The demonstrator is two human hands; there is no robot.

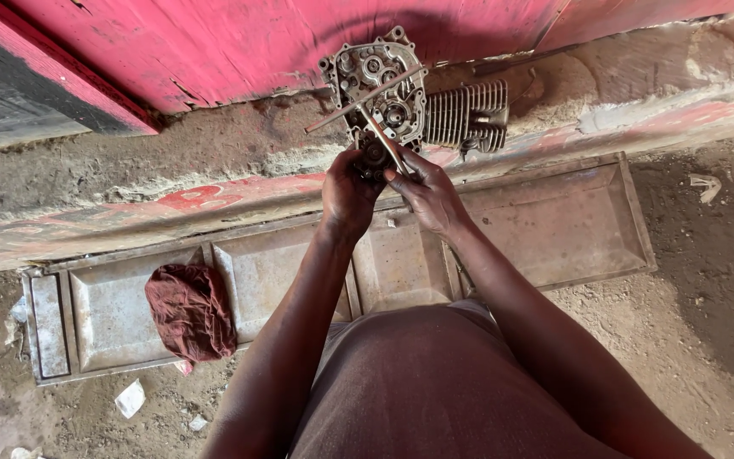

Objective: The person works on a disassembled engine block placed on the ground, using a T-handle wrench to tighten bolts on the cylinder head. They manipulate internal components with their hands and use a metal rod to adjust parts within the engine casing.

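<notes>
Your left hand [346, 191] clamps the small gear part [373, 157] against the engine case [380, 85] so it stays put while your right hand [426, 191] fingers pinch the thin rod [384, 140].

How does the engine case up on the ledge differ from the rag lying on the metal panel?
The engine case is hard grey metal, standing on edge on the ledge against the red door; the rag is soft, dark red and crumpled flat on the metal panel. Both hands, left hand and right hand, work just below the case; the rag lies untouched. Both look grimy.
</notes>
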